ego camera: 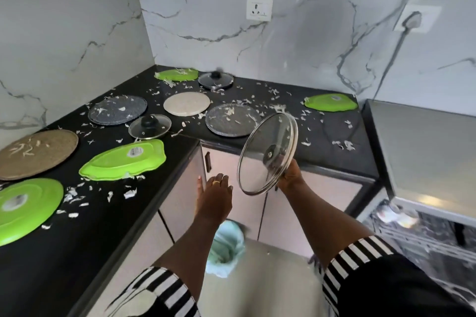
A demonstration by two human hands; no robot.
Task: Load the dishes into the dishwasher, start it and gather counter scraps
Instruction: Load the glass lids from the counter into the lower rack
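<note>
Gripping glass lid (268,136) at lower rim with right hand (289,177), fingers curled round it, tilted mid-air before corner cabinet (324,195), left hand (215,195) flat, empty. Probably stiff, slick, breakable: best taken firmly at rim

The black L-shaped counter (77,252) runs along two marble walls. On its left leg lie a round green plate (25,210), a brown plate (36,153), a leaf-shaped green plate (123,159), a glass lid (150,126) with a black knob and a grey speckled plate (117,110). On the back leg lie a cream plate (186,103), a second grey plate (233,119), a corner green plate (177,74), a smaller glass lid (215,80) and a far-right green plate (331,102). Pale scraps (128,193) litter the counter and several plates
</note>
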